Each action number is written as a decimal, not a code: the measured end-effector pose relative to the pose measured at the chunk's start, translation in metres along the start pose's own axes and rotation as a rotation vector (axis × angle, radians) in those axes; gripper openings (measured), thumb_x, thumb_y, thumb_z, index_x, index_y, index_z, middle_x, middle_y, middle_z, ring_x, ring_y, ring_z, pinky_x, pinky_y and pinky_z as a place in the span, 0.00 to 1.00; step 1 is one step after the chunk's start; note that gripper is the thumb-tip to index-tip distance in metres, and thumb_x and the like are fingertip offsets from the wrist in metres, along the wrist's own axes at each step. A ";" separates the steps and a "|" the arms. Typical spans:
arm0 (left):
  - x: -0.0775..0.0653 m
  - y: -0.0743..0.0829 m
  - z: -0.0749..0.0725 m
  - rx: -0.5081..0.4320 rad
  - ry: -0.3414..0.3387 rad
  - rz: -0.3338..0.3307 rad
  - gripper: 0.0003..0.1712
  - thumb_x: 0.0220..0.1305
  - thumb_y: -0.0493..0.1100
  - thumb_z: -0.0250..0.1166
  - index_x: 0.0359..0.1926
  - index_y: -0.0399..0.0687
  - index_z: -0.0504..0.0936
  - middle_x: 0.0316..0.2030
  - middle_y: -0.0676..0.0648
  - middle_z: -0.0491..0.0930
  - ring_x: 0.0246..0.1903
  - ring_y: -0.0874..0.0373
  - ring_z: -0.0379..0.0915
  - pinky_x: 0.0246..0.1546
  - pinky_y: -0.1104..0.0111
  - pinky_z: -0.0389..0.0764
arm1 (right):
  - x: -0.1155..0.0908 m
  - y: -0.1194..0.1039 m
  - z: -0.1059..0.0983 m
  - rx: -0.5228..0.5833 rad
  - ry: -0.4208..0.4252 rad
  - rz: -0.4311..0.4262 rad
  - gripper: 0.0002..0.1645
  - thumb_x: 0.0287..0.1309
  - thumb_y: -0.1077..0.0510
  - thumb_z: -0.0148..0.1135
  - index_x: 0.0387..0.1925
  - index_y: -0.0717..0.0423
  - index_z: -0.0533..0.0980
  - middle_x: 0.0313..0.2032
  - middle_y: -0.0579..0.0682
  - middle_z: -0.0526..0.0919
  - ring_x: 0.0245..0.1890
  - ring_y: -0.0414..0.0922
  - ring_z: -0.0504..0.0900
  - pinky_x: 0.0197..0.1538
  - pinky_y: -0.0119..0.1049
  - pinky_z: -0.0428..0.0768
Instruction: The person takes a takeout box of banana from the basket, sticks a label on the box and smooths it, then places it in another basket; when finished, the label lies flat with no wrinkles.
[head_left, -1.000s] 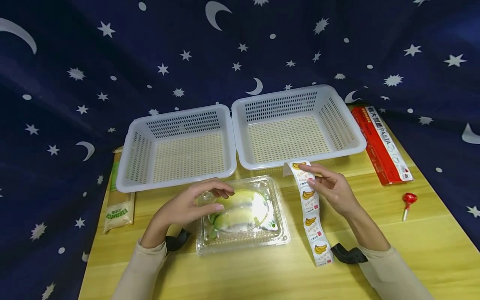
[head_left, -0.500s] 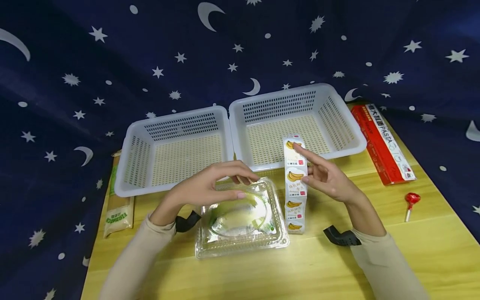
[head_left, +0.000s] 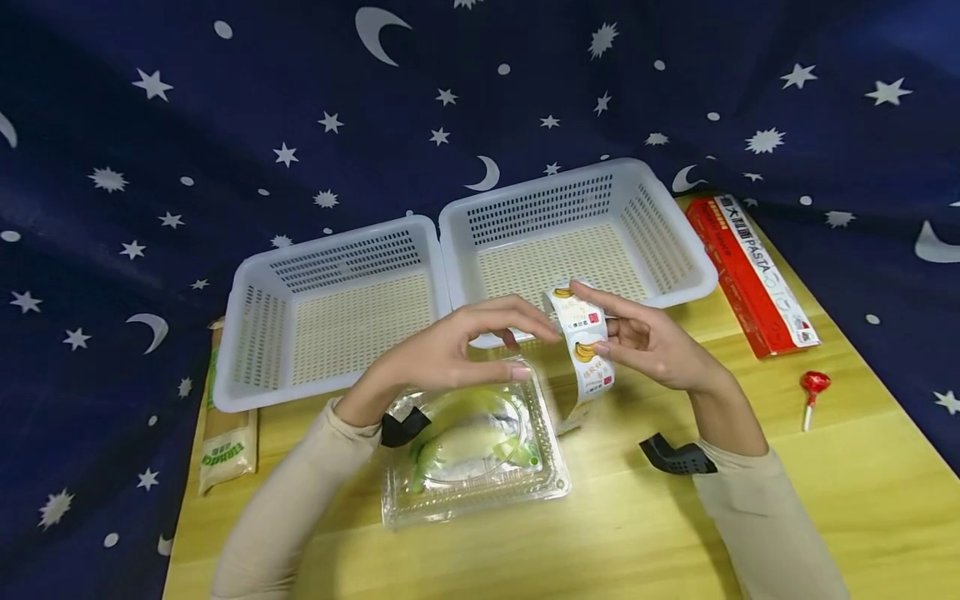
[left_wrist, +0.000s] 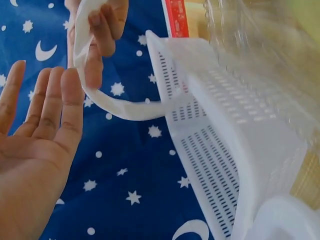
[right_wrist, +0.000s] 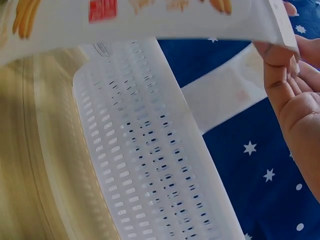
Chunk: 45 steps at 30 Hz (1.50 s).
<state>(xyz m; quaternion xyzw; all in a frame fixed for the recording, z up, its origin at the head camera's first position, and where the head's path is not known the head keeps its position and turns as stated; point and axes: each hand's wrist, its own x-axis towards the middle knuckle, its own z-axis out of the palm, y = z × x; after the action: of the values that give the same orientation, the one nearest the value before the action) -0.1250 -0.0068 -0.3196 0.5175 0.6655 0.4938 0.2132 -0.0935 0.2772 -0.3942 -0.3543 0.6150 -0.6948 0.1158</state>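
My right hand [head_left: 660, 346] pinches a strip of stickers [head_left: 592, 358] printed with bananas, thumb on the printed face. The strip hangs over the table and bends away at its lower end. Beside it my left hand [head_left: 468, 342] reaches in with fingers apart from the thumb, fingertips right at the strip's upper edge. In the left wrist view, the left fingers [left_wrist: 52, 105] are nearly straight and the white strip [left_wrist: 125, 110] curves past their tips. Below the left hand, a clear plastic clamshell box [head_left: 551, 479] with yellow-green fruit inside lies closed on the table.
Two white perforated baskets stand at the back, a left basket [head_left: 232, 333] and a right basket [head_left: 701, 279]. A packet [head_left: 228, 450] lies at far left. On the right are a red pasta box [head_left: 757, 292] and a red lollipop [head_left: 813, 383].
My left hand has moved right, from over the clamshell box to the sticker strip. The right hand has lifted the strip and brought it left; its lower end now curls away.
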 end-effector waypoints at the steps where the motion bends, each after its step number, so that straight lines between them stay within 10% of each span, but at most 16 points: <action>1: 0.001 0.000 0.001 -0.008 0.000 -0.007 0.23 0.62 0.32 0.64 0.59 0.38 0.76 0.60 0.42 0.73 0.62 0.55 0.67 0.57 0.62 0.78 | 0.000 0.000 0.000 -0.014 0.004 0.000 0.40 0.61 0.81 0.48 0.73 0.72 0.50 0.73 0.51 0.60 0.53 0.40 0.81 0.50 0.29 0.83; 9: 0.006 -0.006 0.008 0.038 0.008 -0.035 0.23 0.63 0.35 0.66 0.60 0.42 0.76 0.63 0.42 0.71 0.64 0.57 0.65 0.57 0.62 0.78 | 0.003 0.002 0.001 -0.184 0.058 0.012 0.27 0.62 0.78 0.52 0.63 0.73 0.68 0.62 0.47 0.77 0.36 0.35 0.77 0.32 0.24 0.74; 19: 0.004 -0.015 0.011 0.072 0.027 -0.052 0.23 0.63 0.37 0.66 0.59 0.43 0.77 0.65 0.42 0.69 0.63 0.55 0.65 0.58 0.56 0.78 | 0.005 0.000 -0.002 -0.103 -0.017 0.034 0.32 0.58 0.79 0.55 0.65 0.76 0.62 0.67 0.44 0.72 0.55 0.38 0.78 0.47 0.24 0.80; 28: 0.005 -0.021 0.013 0.095 0.030 -0.051 0.21 0.64 0.37 0.66 0.58 0.42 0.78 0.67 0.43 0.66 0.66 0.54 0.63 0.61 0.57 0.76 | 0.006 0.000 -0.002 -0.152 0.036 0.045 0.33 0.58 0.77 0.57 0.66 0.70 0.65 0.41 0.45 0.76 0.29 0.40 0.68 0.29 0.28 0.71; 45: 0.010 -0.024 0.021 0.152 0.010 -0.069 0.27 0.64 0.40 0.66 0.63 0.44 0.75 0.68 0.46 0.66 0.69 0.56 0.59 0.70 0.61 0.64 | -0.001 0.000 -0.004 -0.069 0.095 0.070 0.29 0.60 0.76 0.57 0.63 0.73 0.68 0.61 0.47 0.77 0.45 0.41 0.81 0.42 0.25 0.82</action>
<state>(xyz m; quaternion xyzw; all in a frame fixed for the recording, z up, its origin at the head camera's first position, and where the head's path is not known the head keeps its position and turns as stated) -0.1234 0.0123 -0.3469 0.5064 0.7197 0.4367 0.1867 -0.0957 0.2811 -0.3943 -0.3031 0.6554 -0.6848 0.0982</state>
